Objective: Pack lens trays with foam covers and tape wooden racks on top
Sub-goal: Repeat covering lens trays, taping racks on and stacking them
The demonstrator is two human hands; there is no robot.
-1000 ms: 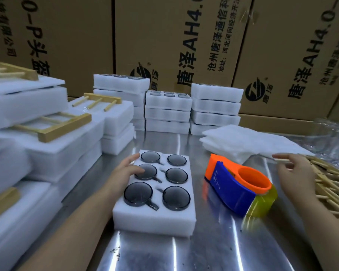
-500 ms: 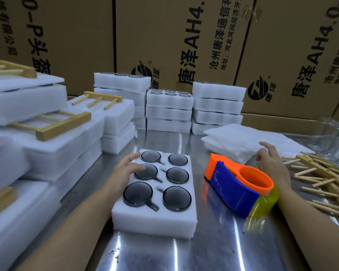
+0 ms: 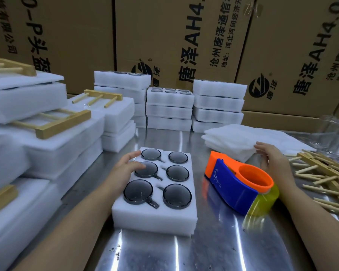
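Six dark lenses (image 3: pixel 177 196) sit in the wells of the white foam lens tray (image 3: pixel 155 220) at the centre of your steel table (image 3: pixel 204 251). Your left hand (image 3: pixel 125 167) rests flat-fingered on the tray's left side, gripping nothing, just as it did a second ago. Your right hand (image 3: pixel 272 159), which was at the loose wooden racks (image 3: pixel 325 177) a second ago, now lies with relaxed fingers on the near corner of the foam covers (image 3: pixel 233 139), behind the orange-and-blue tape dispenser (image 3: pixel 237 184).
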